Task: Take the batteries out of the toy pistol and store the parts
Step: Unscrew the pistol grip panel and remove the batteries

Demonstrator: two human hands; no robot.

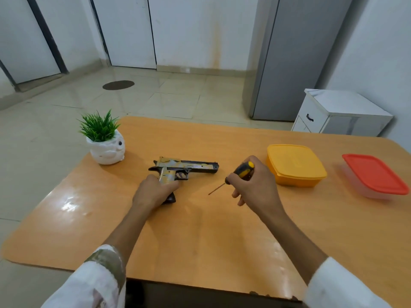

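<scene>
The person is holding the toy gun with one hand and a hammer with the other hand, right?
Not quite. The head view shows the left hand on the toy gun, but the right hand holds a screwdriver, not a hammer.

Home room: tiled floor, fridge, wooden table.

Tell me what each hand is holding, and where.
Left hand grips the toy pistol by its grip; right hand holds the screwdriver by its handle.
</scene>
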